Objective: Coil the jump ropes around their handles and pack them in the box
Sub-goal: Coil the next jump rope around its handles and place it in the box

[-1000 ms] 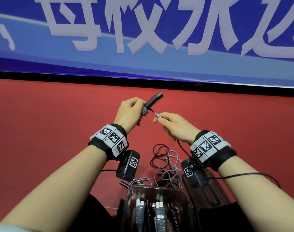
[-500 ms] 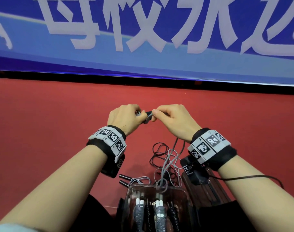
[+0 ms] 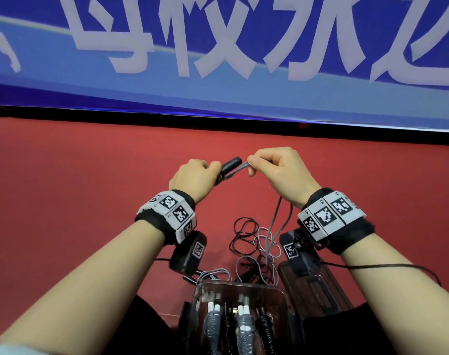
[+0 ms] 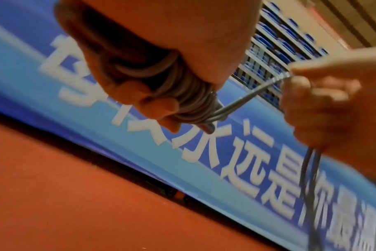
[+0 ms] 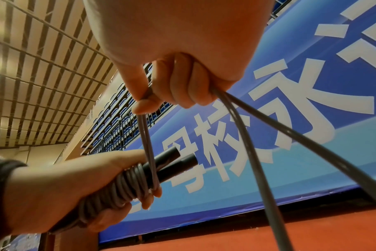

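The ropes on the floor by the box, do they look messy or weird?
Yes. Loose black and grey ropes lie tangled together on the red floor just beyond the clear box, while those inside are neatly coiled. The grey rope hanging from the right hand runs down into that tangle.

Two black handles [image 5: 178,163] wound with one doubled grey rope [image 5: 127,185]; four coiled ropes in one clear plastic box [image 3: 286,301]; two hands.

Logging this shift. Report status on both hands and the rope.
Left hand grips black handles, grey rope partly coiled. Right hand pinches doubled rope, feeding the wrap. Loose rope trails to floor beside clear box; black rope tangled nearby.
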### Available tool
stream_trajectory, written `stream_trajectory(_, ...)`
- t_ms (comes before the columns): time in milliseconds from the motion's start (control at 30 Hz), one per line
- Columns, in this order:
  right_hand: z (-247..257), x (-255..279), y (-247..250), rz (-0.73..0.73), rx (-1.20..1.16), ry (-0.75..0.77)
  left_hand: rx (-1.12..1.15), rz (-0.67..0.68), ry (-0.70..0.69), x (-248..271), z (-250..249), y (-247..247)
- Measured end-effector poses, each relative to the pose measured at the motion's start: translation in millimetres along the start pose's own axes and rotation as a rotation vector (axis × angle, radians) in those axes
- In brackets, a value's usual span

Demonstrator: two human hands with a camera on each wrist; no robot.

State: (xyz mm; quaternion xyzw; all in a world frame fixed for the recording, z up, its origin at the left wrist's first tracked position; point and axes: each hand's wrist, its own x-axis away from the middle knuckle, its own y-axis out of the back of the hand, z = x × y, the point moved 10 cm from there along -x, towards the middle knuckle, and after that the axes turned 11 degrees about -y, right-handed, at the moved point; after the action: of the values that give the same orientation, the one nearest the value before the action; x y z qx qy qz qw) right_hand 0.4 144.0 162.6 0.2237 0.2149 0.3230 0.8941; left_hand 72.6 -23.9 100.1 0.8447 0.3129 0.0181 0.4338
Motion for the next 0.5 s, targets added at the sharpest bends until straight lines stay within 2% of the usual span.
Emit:
stream_trajectory(100, 9.9, 2.8, 2.3, -0.022, -0.007, 0.052, 0.371, 0.046, 0.147, 1.5, 10.1, -14.1)
stream_trajectory(167, 11.7, 2.5, 3.0, -0.037, -0.021, 0.055, 0.475, 0.093, 0.202, 4.8, 11.6, -22.6)
stream_trajectory(267, 0.4, -3.6, 14.5, -0.131, -0.079, 0.001, 0.551, 0.133, 0.233, 6.4, 12.2, -28.4)
stream_trajectory(367, -13.3, -7.4, 23.6, -0.211, -0.091, -0.063, 0.554, 0.114, 0.254, 5.5, 15.4, -25.3)
stream_trajectory(500, -3.7, -2.8, 3.1, -0.089, -0.017, -0.017, 0.483, 0.09, 0.262, 5.8, 20.9, -25.0)
